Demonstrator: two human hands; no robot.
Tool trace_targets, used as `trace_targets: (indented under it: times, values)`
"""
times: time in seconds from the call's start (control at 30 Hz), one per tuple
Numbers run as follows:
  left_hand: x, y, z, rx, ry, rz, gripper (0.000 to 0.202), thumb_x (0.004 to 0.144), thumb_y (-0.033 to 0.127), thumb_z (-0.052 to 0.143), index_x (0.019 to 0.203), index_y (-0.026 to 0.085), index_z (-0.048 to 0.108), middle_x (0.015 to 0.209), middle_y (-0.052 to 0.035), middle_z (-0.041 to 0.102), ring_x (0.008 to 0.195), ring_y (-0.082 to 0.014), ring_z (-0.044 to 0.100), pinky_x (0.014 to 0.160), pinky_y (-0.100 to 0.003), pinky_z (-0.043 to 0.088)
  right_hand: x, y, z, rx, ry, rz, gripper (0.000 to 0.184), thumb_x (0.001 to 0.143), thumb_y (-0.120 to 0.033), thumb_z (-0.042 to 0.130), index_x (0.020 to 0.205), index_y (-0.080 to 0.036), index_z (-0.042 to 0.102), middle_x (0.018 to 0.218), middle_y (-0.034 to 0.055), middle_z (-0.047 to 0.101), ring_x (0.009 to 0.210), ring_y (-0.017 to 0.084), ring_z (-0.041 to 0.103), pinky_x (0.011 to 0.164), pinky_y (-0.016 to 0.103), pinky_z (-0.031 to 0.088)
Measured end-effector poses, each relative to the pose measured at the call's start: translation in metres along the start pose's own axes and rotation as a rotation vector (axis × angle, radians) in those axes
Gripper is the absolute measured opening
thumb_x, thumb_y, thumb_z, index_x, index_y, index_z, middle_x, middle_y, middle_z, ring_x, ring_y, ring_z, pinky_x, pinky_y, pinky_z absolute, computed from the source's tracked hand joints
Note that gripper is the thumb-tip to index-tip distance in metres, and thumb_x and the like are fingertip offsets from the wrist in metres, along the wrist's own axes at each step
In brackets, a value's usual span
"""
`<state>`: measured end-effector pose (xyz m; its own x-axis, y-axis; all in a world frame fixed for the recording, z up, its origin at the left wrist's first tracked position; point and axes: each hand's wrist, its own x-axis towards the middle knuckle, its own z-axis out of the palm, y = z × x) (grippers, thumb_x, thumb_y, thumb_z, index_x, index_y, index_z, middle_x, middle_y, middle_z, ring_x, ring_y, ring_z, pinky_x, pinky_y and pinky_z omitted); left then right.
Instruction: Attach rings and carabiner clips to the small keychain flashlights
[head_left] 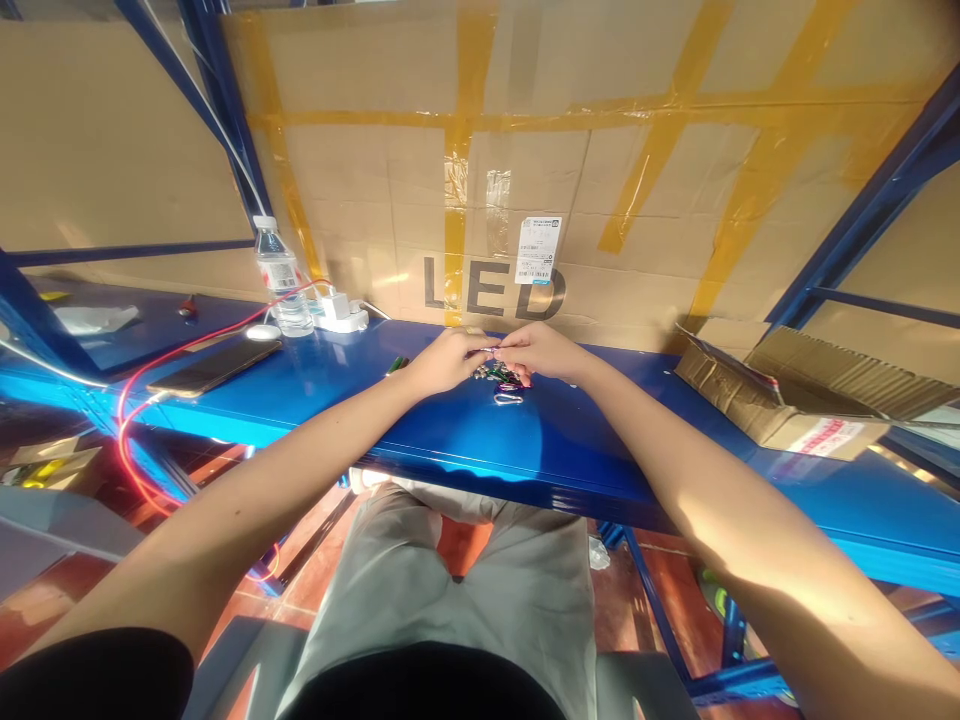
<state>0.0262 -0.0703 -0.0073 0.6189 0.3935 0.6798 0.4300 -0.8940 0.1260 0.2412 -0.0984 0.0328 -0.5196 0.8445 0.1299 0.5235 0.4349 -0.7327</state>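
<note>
My left hand (450,358) and my right hand (546,350) meet above the blue shelf. Both pinch at a small, shiny purple-and-silver metal piece (490,349) between their fingertips; it is too small to name surely, and the fingers partly cover it. Under the hands lies a small pile of colourful metal pieces (491,373), some of them green and purple. At its near edge a silver carabiner (508,399) rests flat on the shelf. A few green pieces (397,366) lie left of my left hand.
A water bottle (281,280), a white power strip (341,315) and a dark phone (216,367) stand or lie to the left, with a red cable (187,347). An opened cardboard box (780,405) sits at the right. Behind rises a large taped carton (375,220).
</note>
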Motion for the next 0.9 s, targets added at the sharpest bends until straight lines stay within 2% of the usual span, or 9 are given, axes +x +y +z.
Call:
trace_targets:
  times: [0.27, 0.47, 0.7, 0.9]
  values:
    - [0.0002, -0.0014, 0.001, 0.016, 0.005, -0.011, 0.034, 0.097, 0.018, 0.056, 0.126, 0.021, 0.074, 0.106, -0.0088, 0.077, 0.094, -0.0222, 0.071, 0.087, -0.035, 0.055, -0.0027, 0.0008, -0.0064, 0.04, -0.068, -0.002, 0.026, 0.088, -0.022, 0.063, 0.063, -0.018, 0.058, 0.052, 0.0001, 0.059, 0.05, 0.013, 0.059, 0.054, 0.027, 0.043]
    - [-0.0004, -0.0014, 0.0016, 0.012, -0.003, -0.034, 0.035, 0.097, 0.019, 0.055, 0.126, 0.021, 0.074, 0.107, -0.0084, 0.077, 0.097, -0.0233, 0.071, 0.09, -0.037, 0.055, -0.0029, -0.0005, -0.0055, -0.02, -0.038, 0.018, 0.03, 0.089, -0.021, 0.06, 0.06, -0.019, 0.053, 0.049, -0.0015, 0.055, 0.05, 0.014, 0.06, 0.056, 0.028, 0.043]
    - [-0.0005, 0.0025, -0.0002, -0.014, 0.004, -0.049, 0.035, 0.097, 0.021, 0.056, 0.126, 0.021, 0.074, 0.112, -0.008, 0.077, 0.098, -0.0229, 0.072, 0.09, -0.036, 0.056, -0.0042, -0.0026, -0.0066, -0.12, -0.009, -0.022, 0.031, 0.094, -0.026, 0.055, 0.064, -0.018, 0.059, 0.046, -0.0013, 0.056, 0.049, 0.013, 0.052, 0.06, 0.028, 0.041]
    - [-0.0005, 0.0041, -0.0004, -0.043, 0.007, -0.051, 0.036, 0.096, 0.021, 0.057, 0.128, 0.021, 0.073, 0.112, -0.0079, 0.078, 0.097, -0.0229, 0.072, 0.089, -0.037, 0.057, -0.0044, -0.0043, -0.0066, -0.15, 0.029, -0.015, 0.033, 0.093, -0.025, 0.057, 0.06, -0.019, 0.054, 0.044, -0.0023, 0.049, 0.046, 0.012, 0.045, 0.055, 0.029, 0.035]
